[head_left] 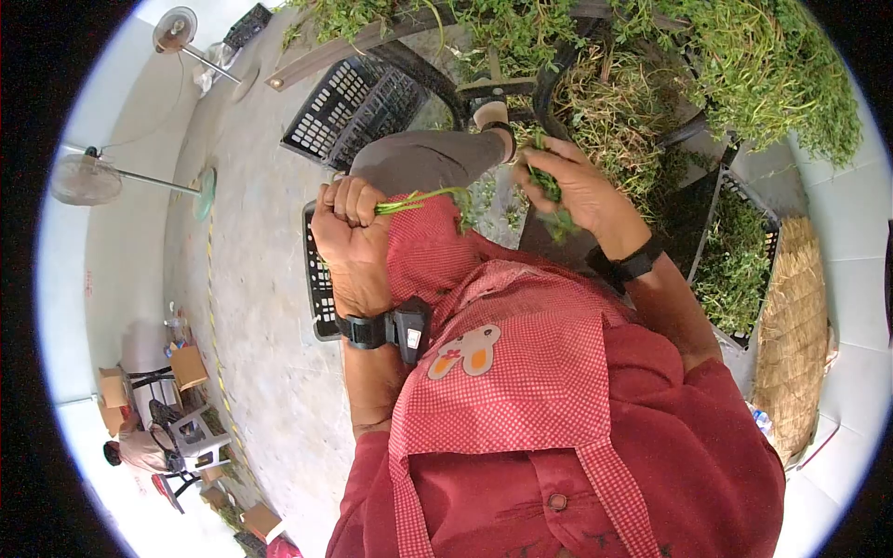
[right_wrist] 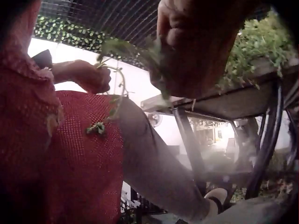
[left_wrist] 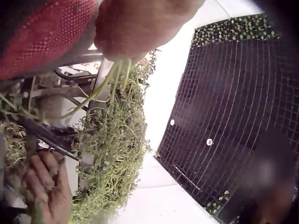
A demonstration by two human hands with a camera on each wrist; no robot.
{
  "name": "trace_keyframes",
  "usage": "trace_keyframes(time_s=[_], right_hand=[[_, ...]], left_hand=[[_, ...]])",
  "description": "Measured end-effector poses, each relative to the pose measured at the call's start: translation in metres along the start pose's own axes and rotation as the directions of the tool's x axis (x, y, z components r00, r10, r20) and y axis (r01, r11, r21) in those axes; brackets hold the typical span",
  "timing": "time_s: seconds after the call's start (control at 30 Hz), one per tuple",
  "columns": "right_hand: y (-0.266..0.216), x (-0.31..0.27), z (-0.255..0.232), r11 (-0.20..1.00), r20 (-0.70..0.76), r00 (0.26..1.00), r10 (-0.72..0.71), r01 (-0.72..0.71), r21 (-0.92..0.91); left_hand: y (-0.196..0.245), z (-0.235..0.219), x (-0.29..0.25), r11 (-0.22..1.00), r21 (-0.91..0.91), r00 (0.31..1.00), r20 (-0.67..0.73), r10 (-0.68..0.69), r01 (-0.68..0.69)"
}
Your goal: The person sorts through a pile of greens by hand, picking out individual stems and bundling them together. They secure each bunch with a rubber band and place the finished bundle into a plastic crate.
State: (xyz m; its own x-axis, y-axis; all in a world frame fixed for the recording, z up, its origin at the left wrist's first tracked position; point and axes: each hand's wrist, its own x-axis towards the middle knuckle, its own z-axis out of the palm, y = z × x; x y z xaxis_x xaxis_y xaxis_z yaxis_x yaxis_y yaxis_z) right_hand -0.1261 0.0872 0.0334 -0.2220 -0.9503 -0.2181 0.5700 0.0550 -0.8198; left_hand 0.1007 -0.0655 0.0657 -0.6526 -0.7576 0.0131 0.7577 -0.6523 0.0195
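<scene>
In the head view my left hand [head_left: 352, 228] is curled round a few green stems [head_left: 402, 205] above the lap. One stem bends over at its leafy tip, and in the left wrist view the stems [left_wrist: 117, 77] stick out below the fist. My right hand [head_left: 586, 191] pinches a small bunch of leafy greens [head_left: 547, 181], blurred, beside the knee. A stem with leaves [right_wrist: 122, 84] hangs from the left fist over the red checked apron [right_wrist: 84, 140] in the right wrist view. The two hands are apart.
Leafy greens [head_left: 772, 74] are heaped on a table in front, with loose stems [head_left: 614, 112] piled below its edge. Black crates [head_left: 353, 107] stand on the floor, and another crate holds greens [head_left: 735, 265] at right. Standing fans [head_left: 86, 179] and a seated person [head_left: 144, 451] are at left.
</scene>
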Motion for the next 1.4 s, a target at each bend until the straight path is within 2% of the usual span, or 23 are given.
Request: trace_keyframes(time_s=[0.03, 0.1, 0.13, 0.17, 0.2, 0.33, 0.4, 0.43, 0.5, 0.53, 0.57, 0.6, 0.63, 0.67, 0.73, 0.77, 0.8, 0.83, 0.87, 0.93, 1.17, 1.33, 1.4], right_hand=[[0.001, 0.002, 0.003, 1.000, 0.001, 1.000, 0.002, -0.002, 0.003], [0.002, 0.008, 0.008, 0.968, 0.074, 0.996, -0.049, 0.066, -0.241], [0.003, 0.010, 0.013, 0.969, 0.073, 0.996, -0.049, 0.065, -0.240], [0.005, 0.013, 0.020, 0.816, 0.164, 0.938, -0.305, 0.347, -0.463], [0.005, 0.016, 0.025, 0.537, 0.311, 0.806, -0.503, 0.574, -0.619], [0.018, 0.028, 0.038, 0.539, 0.234, 0.842, -0.485, 0.499, -0.678], [0.016, 0.023, 0.047, 0.712, 0.283, 0.924, -0.258, 0.380, -0.590], [0.017, 0.022, 0.049, 0.714, 0.281, 0.925, -0.257, 0.377, -0.590], [0.019, 0.022, 0.052, 0.802, -0.018, 0.971, -0.236, 0.185, -0.568], [0.021, 0.024, 0.044, 0.803, -0.019, 0.972, -0.235, 0.184, -0.568], [0.023, 0.029, 0.030, 0.931, -0.082, 0.982, -0.168, 0.130, -0.341], [0.020, 0.030, 0.023, 0.993, -0.123, 0.989, -0.087, 0.076, -0.091], [0.021, 0.030, 0.019, 0.997, -0.075, 0.995, -0.064, 0.060, -0.045], [0.024, 0.028, 0.014, 0.997, -0.075, 0.995, -0.061, 0.058, -0.046], [0.020, 0.024, 0.012, 0.964, 0.022, 0.999, -0.024, 0.029, -0.263], [0.024, 0.027, 0.011, 0.964, 0.022, 0.999, -0.026, 0.031, -0.265], [0.028, 0.031, 0.015, 0.821, 0.119, 0.959, -0.256, 0.281, -0.497], [0.031, 0.034, 0.017, 0.568, 0.267, 0.860, -0.435, 0.492, -0.660], [0.033, 0.034, 0.017, 0.568, 0.268, 0.859, -0.436, 0.494, -0.658], [0.026, 0.025, 0.029, 0.701, 0.279, 0.932, -0.231, 0.358, -0.617], [0.027, 0.025, 0.032, 0.706, 0.325, 0.926, -0.190, 0.359, -0.610], [0.030, 0.025, 0.021, 0.609, 0.361, 0.923, -0.138, 0.366, -0.703], [0.029, 0.021, 0.023, 0.648, 0.351, 0.924, -0.148, 0.359, -0.672]], left_hand=[[-0.003, 0.002, 0.000, 1.000, -0.015, 0.999, -0.038, -0.001, 0.001], [-0.004, 0.002, -0.001, 1.000, -0.030, 0.997, -0.080, -0.003, 0.000], [-0.005, 0.002, -0.001, 1.000, -0.024, 0.996, -0.089, -0.002, -0.001], [-0.006, 0.002, -0.001, 1.000, -0.018, 0.995, -0.095, -0.001, 0.000], [-0.007, 0.003, -0.001, 1.000, -0.019, 0.996, -0.092, -0.003, 0.001], [-0.011, 0.002, -0.001, 0.998, -0.051, 0.996, -0.085, -0.035, 0.031], [-0.014, 0.000, -0.001, 0.998, -0.051, 0.997, -0.065, -0.045, 0.042], [-0.016, 0.001, -0.002, 0.997, -0.042, 0.995, -0.076, -0.067, 0.063], [-0.017, 0.004, -0.003, 0.996, -0.034, 0.992, -0.089, -0.088, 0.085], [-0.015, 0.005, -0.004, 0.996, -0.042, 0.994, -0.069, -0.087, 0.084], [-0.014, 0.007, -0.004, 0.995, -0.049, 0.995, -0.048, -0.085, 0.083], [-0.012, 0.010, -0.003, 0.995, -0.050, 0.996, -0.044, -0.083, 0.081], [-0.011, 0.012, -0.003, 0.997, -0.044, 0.996, -0.051, -0.066, 0.064], [-0.009, 0.012, -0.005, 0.998, -0.037, 0.997, -0.064, -0.051, 0.048], [-0.007, 0.008, -0.006, 0.999, -0.038, 0.998, -0.056, -0.040, 0.038], [-0.007, 0.007, -0.005, 0.999, -0.036, 0.999, -0.044, -0.030, 0.029], [-0.007, 0.008, -0.005, 0.999, -0.036, 0.999, -0.041, -0.030, 0.029], [-0.006, 0.008, -0.006, 0.998, -0.048, 0.999, -0.032, -0.040, 0.039], [-0.005, 0.009, -0.007, 0.997, -0.059, 0.998, -0.024, -0.049, 0.048], [-0.002, 0.008, -0.007, 0.997, -0.059, 0.999, -0.017, -0.046, 0.045], [0.001, 0.009, -0.008, 0.999, -0.044, 0.999, -0.039, -0.010, 0.008], [0.009, 0.005, -0.005, 0.999, -0.036, 0.999, -0.037, 0.036, -0.038], [0.014, 0.004, -0.004, 0.998, -0.035, 0.998, -0.037, 0.057, -0.058]])
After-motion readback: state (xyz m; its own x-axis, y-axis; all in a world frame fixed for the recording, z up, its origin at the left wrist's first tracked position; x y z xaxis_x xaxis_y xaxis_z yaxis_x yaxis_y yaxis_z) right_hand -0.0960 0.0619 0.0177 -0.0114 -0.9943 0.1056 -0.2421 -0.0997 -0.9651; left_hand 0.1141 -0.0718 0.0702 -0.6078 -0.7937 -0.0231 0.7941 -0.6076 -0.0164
